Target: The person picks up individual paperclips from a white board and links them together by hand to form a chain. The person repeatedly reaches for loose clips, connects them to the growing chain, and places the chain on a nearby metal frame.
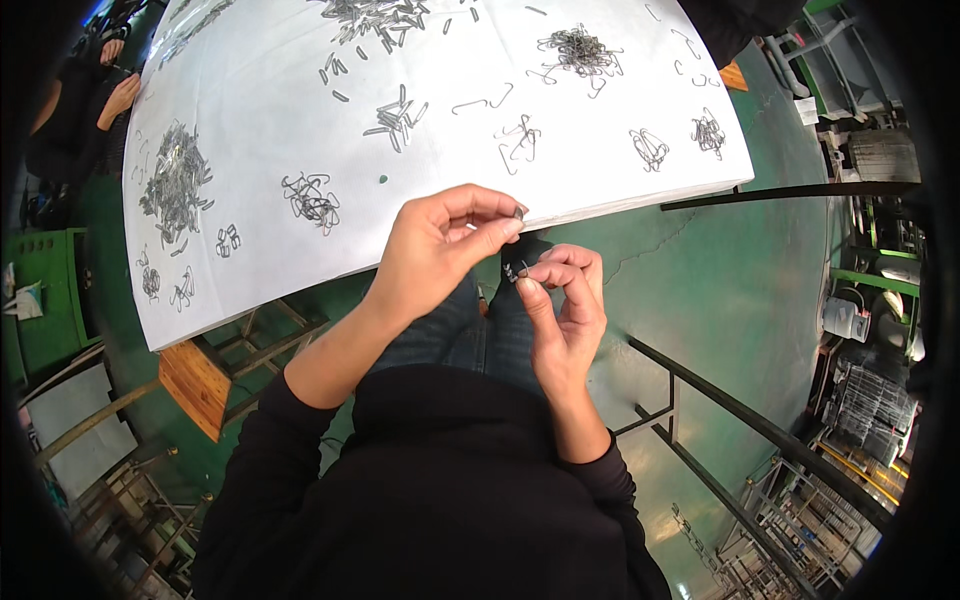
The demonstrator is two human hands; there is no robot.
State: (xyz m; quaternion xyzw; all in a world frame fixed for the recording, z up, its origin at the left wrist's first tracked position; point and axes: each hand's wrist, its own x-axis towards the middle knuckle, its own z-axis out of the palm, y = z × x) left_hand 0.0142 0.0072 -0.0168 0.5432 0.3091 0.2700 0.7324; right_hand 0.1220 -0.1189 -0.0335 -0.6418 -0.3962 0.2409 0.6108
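Note:
Over the near edge of the white-covered table [420,190], my left hand [440,240] pinches a small dark metal piece [518,213] between thumb and forefinger. Just below and to the right, off the table's edge, my right hand [570,310] pinches a small bent wire piece [515,271] by thumb and forefinger. Its exact shape is too small to tell. The two hands are close but apart. Nearest on the table are a loose cluster of wire hooks [520,140] and a pile of bent wire hooks [312,203].
More wire hooks [580,52] lie in a heap at the far right, with smaller bundles [650,150] nearby. Short metal pieces [175,185] are piled at left. A co-worker's hand [122,98] is at the far left edge. Metal rails [760,430] and a wooden stool [195,388] stand below.

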